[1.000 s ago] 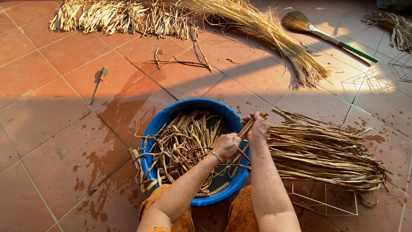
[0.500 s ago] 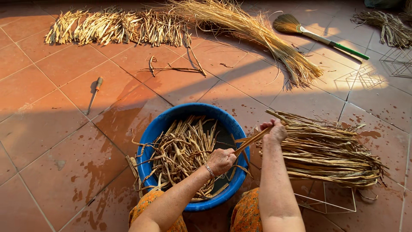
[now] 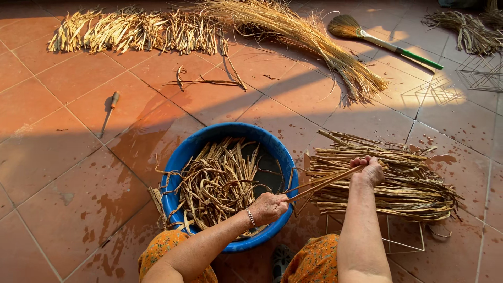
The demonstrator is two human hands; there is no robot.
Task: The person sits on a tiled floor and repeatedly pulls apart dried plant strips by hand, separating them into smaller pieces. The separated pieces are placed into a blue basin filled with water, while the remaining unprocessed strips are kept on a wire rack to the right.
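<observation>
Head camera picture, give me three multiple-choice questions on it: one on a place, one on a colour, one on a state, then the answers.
1. Where does the screwdriver lie?
A. on the floor tiles left of the basin
B. inside the basin
C. on the wire rack

2. What colour is the basin?
A. red
B. blue
C. white

3. What are the hands doing?
A. resting empty
B. holding a strip between them
C. gripping the broom

Answers: A, it lies on bare tile; B, the rim is blue; B, the left hand and right hand each grip an end of the reed strip.
</observation>
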